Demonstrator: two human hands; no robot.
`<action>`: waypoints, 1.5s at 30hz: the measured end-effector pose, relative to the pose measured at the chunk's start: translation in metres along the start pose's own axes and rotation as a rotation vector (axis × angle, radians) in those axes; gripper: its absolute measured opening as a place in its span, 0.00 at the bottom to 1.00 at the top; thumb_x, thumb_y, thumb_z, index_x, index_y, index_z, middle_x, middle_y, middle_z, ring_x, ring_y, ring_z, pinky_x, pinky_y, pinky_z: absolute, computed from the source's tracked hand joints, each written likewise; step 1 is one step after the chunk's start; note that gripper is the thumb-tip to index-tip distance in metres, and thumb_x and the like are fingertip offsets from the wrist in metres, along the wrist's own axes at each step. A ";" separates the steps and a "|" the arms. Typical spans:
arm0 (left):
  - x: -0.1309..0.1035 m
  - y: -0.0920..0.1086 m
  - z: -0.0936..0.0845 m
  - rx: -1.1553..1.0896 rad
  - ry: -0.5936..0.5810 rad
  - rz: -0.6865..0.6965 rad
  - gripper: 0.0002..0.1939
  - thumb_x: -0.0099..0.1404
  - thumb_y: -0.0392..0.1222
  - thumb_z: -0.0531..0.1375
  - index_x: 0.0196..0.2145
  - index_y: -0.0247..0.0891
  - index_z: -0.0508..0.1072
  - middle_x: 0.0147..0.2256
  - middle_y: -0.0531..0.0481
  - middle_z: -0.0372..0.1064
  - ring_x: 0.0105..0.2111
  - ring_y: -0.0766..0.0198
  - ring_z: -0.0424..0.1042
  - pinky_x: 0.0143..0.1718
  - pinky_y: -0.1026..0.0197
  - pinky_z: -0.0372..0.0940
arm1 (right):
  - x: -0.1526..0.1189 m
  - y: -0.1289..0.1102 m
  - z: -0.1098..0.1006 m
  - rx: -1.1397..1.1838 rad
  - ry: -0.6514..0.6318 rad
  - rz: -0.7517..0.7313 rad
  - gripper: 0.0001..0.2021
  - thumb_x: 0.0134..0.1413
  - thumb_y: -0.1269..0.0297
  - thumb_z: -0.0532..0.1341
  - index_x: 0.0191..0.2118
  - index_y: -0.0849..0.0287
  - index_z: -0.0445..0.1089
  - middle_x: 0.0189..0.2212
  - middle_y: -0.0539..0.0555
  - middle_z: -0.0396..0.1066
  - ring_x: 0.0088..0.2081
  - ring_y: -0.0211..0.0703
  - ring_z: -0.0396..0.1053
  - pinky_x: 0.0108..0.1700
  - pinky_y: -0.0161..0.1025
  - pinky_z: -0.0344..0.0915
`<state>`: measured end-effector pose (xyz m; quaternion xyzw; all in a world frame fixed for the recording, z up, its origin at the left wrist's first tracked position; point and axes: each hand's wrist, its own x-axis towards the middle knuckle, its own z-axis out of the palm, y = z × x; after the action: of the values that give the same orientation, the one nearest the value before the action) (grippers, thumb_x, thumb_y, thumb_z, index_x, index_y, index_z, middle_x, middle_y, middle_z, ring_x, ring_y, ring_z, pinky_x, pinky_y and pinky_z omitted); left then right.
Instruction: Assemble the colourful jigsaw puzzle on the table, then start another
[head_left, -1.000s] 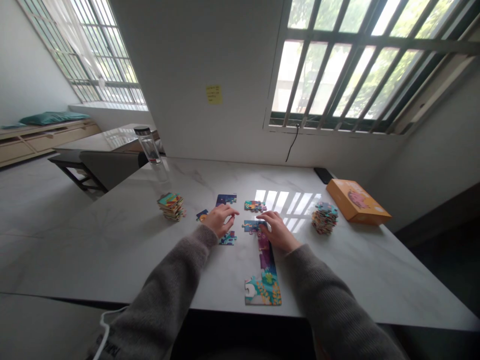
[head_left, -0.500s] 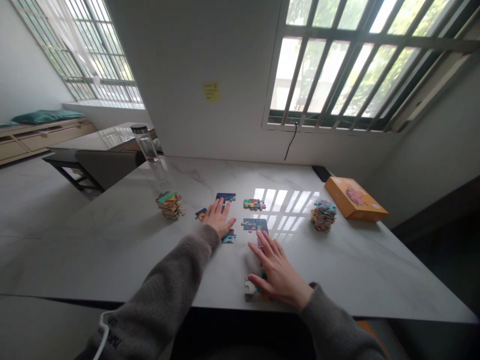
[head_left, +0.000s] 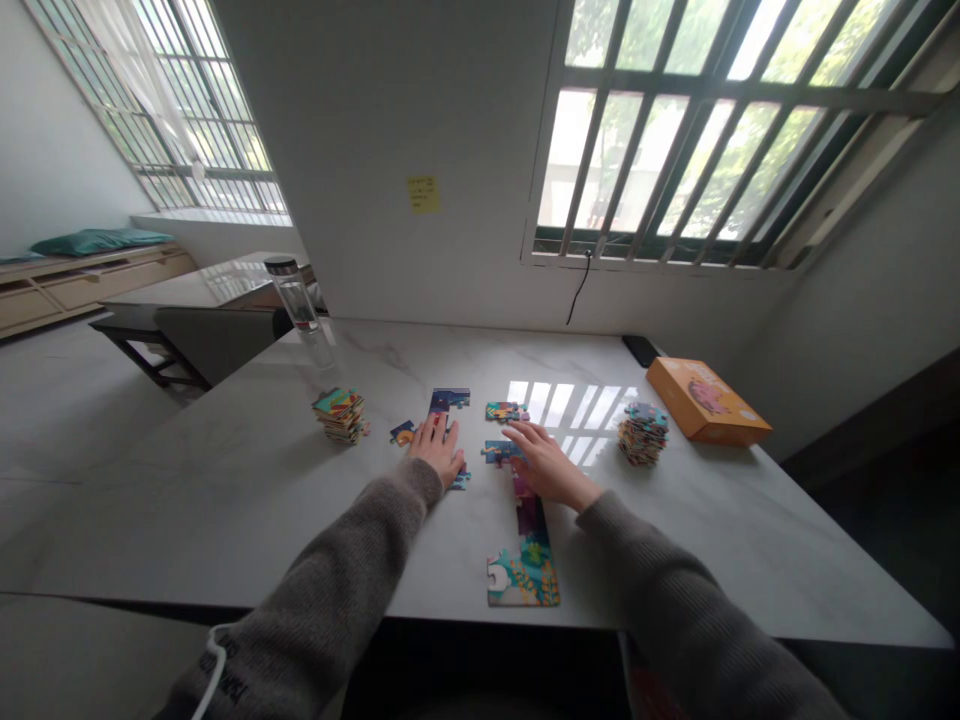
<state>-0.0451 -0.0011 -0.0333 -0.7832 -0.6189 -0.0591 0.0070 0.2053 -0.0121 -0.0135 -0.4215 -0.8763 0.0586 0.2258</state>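
My left hand (head_left: 438, 452) lies with fingers spread over puzzle pieces left of centre, partly covering them. A dark blue joined section (head_left: 448, 398) shows beyond its fingertips, and an orange and blue piece (head_left: 403, 433) lies to its left. My right hand (head_left: 546, 464) is open, its fingers over the upper part of a joined puzzle strip (head_left: 529, 575) that runs down to the table's front edge. Just beyond that hand is a small colourful section (head_left: 506, 411). Neither hand visibly grips a piece.
Stacks of puzzle pieces stand at the left (head_left: 341, 415) and right (head_left: 643, 433). An orange box (head_left: 705, 400) and a dark phone (head_left: 640, 349) are at the back right of the white table (head_left: 300, 530). A glass bottle (head_left: 294, 295) stands at the back left.
My right hand has moved forward, away from the near end of the strip, uncovering it. My left hand has shifted slightly back toward me, showing more of the dark blue section.
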 end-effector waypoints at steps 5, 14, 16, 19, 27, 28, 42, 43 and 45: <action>-0.001 0.000 0.000 0.021 0.013 0.002 0.32 0.70 0.47 0.51 0.68 0.29 0.57 0.70 0.33 0.45 0.70 0.41 0.43 0.68 0.43 0.42 | 0.059 0.042 0.006 0.028 0.069 0.036 0.12 0.62 0.70 0.59 0.50 0.58 0.70 0.54 0.60 0.70 0.56 0.52 0.64 0.56 0.51 0.64; 0.001 -0.005 -0.004 -0.092 0.075 -0.021 0.30 0.71 0.47 0.50 0.67 0.33 0.58 0.67 0.36 0.54 0.68 0.47 0.51 0.69 0.43 0.42 | 0.084 0.047 0.012 -0.099 -0.052 0.148 0.05 0.64 0.63 0.61 0.42 0.55 0.71 0.46 0.56 0.73 0.50 0.50 0.65 0.45 0.43 0.60; 0.002 -0.008 -0.006 -0.145 0.137 -0.018 0.30 0.71 0.47 0.51 0.66 0.34 0.59 0.65 0.37 0.58 0.66 0.49 0.55 0.68 0.44 0.44 | 0.084 0.049 0.010 -0.110 -0.050 0.145 0.05 0.63 0.63 0.61 0.42 0.56 0.71 0.46 0.56 0.73 0.50 0.50 0.65 0.44 0.42 0.60; 0.003 -0.011 -0.009 -0.220 0.254 0.015 0.28 0.69 0.46 0.54 0.64 0.36 0.63 0.61 0.39 0.63 0.61 0.50 0.60 0.66 0.47 0.50 | 0.086 0.051 0.007 -0.124 -0.045 0.141 0.05 0.63 0.64 0.62 0.42 0.56 0.71 0.47 0.57 0.73 0.52 0.51 0.63 0.43 0.41 0.60; 0.003 -0.009 -0.023 -0.571 0.447 0.062 0.17 0.66 0.42 0.55 0.51 0.38 0.74 0.46 0.43 0.73 0.49 0.53 0.70 0.55 0.50 0.63 | 0.078 0.037 -0.006 -0.112 0.116 0.038 0.08 0.60 0.62 0.63 0.43 0.57 0.71 0.42 0.58 0.74 0.46 0.51 0.67 0.47 0.45 0.62; 0.004 -0.009 -0.024 -0.682 0.436 0.048 0.17 0.66 0.43 0.56 0.50 0.38 0.74 0.44 0.43 0.75 0.46 0.54 0.72 0.52 0.52 0.65 | 0.074 0.030 -0.008 -0.079 0.140 0.015 0.08 0.60 0.62 0.63 0.44 0.57 0.71 0.42 0.58 0.74 0.46 0.51 0.67 0.47 0.45 0.62; 0.008 -0.006 -0.031 -1.473 0.072 0.044 0.28 0.53 0.56 0.71 0.43 0.32 0.76 0.27 0.51 0.73 0.22 0.69 0.67 0.23 0.66 0.64 | 0.035 -0.041 -0.014 0.107 0.273 -0.305 0.19 0.63 0.64 0.60 0.59 0.54 0.64 0.53 0.59 0.71 0.57 0.53 0.64 0.60 0.54 0.62; 0.008 -0.008 -0.031 -1.469 0.086 0.028 0.28 0.53 0.56 0.71 0.43 0.32 0.76 0.27 0.50 0.74 0.22 0.68 0.68 0.23 0.66 0.64 | 0.034 -0.039 -0.013 0.121 0.284 -0.292 0.21 0.63 0.64 0.60 0.60 0.54 0.63 0.54 0.59 0.70 0.58 0.53 0.64 0.60 0.54 0.61; 0.009 -0.012 -0.030 -1.462 0.111 -0.006 0.29 0.53 0.57 0.71 0.44 0.32 0.76 0.28 0.49 0.75 0.22 0.67 0.69 0.22 0.66 0.63 | 0.031 -0.034 -0.011 0.148 0.303 -0.237 0.24 0.62 0.63 0.61 0.63 0.53 0.61 0.55 0.60 0.68 0.59 0.54 0.64 0.61 0.56 0.61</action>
<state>-0.0571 0.0075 -0.0036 -0.5820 -0.4222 -0.4965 -0.4864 0.1693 -0.0108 0.0169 -0.3017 -0.8691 0.0315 0.3908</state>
